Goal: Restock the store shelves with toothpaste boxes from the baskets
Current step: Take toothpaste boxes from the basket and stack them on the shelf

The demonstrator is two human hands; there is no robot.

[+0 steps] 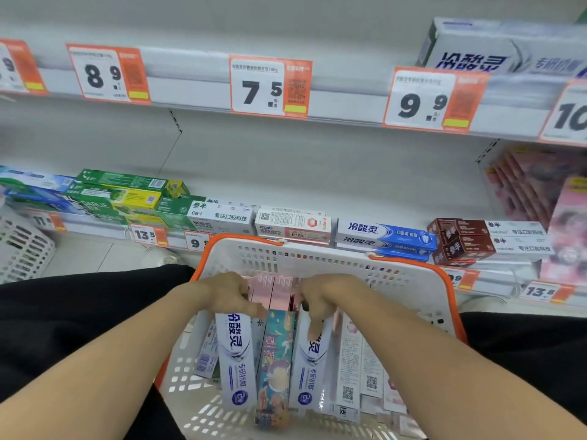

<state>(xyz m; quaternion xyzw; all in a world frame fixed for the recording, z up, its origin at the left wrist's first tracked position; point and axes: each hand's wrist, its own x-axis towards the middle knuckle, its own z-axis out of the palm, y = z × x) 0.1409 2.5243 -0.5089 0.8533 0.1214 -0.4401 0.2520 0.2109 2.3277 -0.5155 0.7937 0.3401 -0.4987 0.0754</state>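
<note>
Both hands are down inside the white basket (333, 249), at its far end. Left hand (227, 293): fingers curled against the left side of the pink boxes (273, 289), index finger extended down toward the top of the left white-and-blue box (236, 360); a firm grip cannot be confirmed, contact only. Right hand (320, 300): fingers curled at the right side of the same pink stack, one finger pressed on the top of the right white-and-blue box (309, 363). Whether the pink boxes are actually clamped between the two hands cannot be told.

Key relation: the pink boxes are bracketed between the hands, directly ahead of the knuckles, both hands about equally near. All boxes in the basket are laid with the long axis running away from the body, toward the shelf. A colourful illustrated box (274, 366) is wedged between the two white-and-blue ones, just below the gap between the hands.

Lower shelf (95, 231) is just beyond the far rim of the basket. Stock there, left to right: green boxes (127, 198), white boxes (222, 217), blue boxes (387, 238), dark red boxes (460, 241). Those are laid with the long axis along the shelf edge. Judgement: whatever is lifted out will need roughly a quarter turn before being set down. Matching pink stock (527, 185) is seen far right, so the right hand is probably better placed for delivery.
</note>
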